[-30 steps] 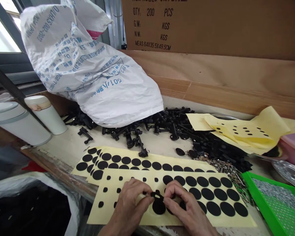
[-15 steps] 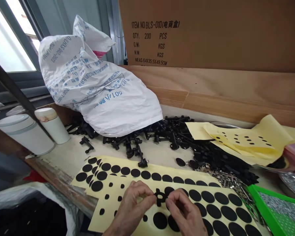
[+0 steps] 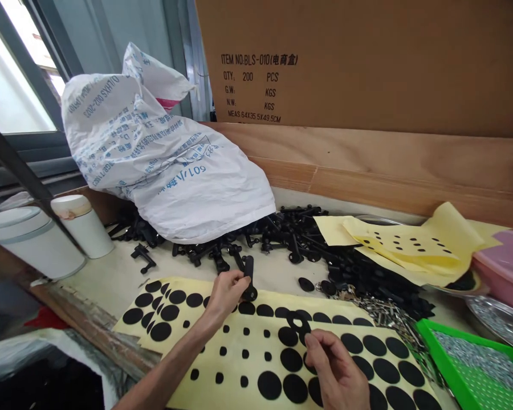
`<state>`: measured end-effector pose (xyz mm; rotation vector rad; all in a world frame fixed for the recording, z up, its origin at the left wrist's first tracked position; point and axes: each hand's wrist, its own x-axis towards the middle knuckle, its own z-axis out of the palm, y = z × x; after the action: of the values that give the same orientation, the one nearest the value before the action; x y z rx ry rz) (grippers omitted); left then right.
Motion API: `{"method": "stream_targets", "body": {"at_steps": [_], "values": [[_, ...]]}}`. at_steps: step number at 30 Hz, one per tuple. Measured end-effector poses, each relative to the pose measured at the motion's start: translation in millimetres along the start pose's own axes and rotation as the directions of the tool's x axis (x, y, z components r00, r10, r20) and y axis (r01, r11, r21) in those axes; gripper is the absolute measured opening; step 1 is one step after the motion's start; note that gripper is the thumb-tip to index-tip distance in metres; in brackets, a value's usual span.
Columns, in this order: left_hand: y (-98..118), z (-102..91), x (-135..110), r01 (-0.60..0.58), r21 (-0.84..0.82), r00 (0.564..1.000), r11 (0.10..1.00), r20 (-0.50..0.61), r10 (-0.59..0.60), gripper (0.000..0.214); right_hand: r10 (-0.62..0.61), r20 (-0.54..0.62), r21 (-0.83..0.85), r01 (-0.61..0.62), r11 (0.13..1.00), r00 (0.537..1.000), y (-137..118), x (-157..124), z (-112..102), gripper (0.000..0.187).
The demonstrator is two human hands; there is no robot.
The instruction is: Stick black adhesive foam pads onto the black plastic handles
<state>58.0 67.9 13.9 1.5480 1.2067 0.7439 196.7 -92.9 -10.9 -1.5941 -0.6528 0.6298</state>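
My left hand (image 3: 228,293) reaches across the yellow sheets and grips a black plastic arm (image 3: 249,273) with a rounded end, near the front of the heap. In my right hand (image 3: 336,364) a small black ring-shaped sticker (image 3: 298,320) is pinched between thumb and fingers, above the top sheet. That yellow sticker sheet (image 3: 222,393) carries rows of large black discs on the right and small black dots on the left. More yellow sheets (image 3: 126,327) with black discs lie fanned out under it.
Behind are a heap of black plastic parts (image 3: 297,239) and a white sack (image 3: 214,205). Small metal pieces (image 3: 385,312) lie at right near a green tray (image 3: 427,341), a pink tub (image 3: 500,262) and loose yellow sheets (image 3: 453,228). Two white cups (image 3: 85,228) stand left.
My left hand has left the ring-shaped sticker and moved forward to grip a black plastic arm. My right hand keeps the sticker, now slightly further right. The camera view has shifted a little.
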Motion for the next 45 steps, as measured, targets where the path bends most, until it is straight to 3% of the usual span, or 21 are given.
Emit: {"method": "stream_targets", "body": {"at_steps": [5, 8, 11, 19, 28, 45], "values": [[-4.6, -5.5, -47.9, 0.116, -0.284, 0.991, 0.952, 0.099, -0.091, 0.034, 0.106, 0.209, 0.187, -0.146, 0.971, 0.972, -8.6, -0.8, 15.8, 0.033], [-12.6, -3.7, -65.3, 0.166, -0.492, 0.986, 0.855, 0.108, -0.129, 0.028, 0.125, 0.346, 0.19, -0.199, 0.961, 0.93, -15.2, -7.0, 31.8, 0.037], [-21.0, -1.2, -71.0, 0.169, -0.571, 0.985, 0.804, 0.088, -0.145, 0.026, 0.134, 0.414, 0.149, -0.213, 0.966, 0.9, -19.3, -12.1, 43.5, 0.037], [-23.9, 0.2, -69.7, 0.19, -0.545, 0.982, 0.816, 0.104, -0.159, 0.026, 0.203, 0.458, -0.003, -0.226, 0.974, 0.866, -13.8, -7.8, 45.0, 0.037], [-26.3, 0.0, -70.4, 0.177, -0.563, 0.984, 0.808, 0.103, -0.144, 0.028, 0.246, 0.465, -0.043, -0.256, 0.966, 0.85, -3.0, -4.2, 45.6, 0.037], [-26.4, -1.8, -71.9, 0.167, -0.544, 0.986, 0.822, 0.111, -0.127, 0.021, 0.264, 0.461, -0.064, -0.265, 0.962, 0.847, -7.1, -4.0, 46.4, 0.036]]}}
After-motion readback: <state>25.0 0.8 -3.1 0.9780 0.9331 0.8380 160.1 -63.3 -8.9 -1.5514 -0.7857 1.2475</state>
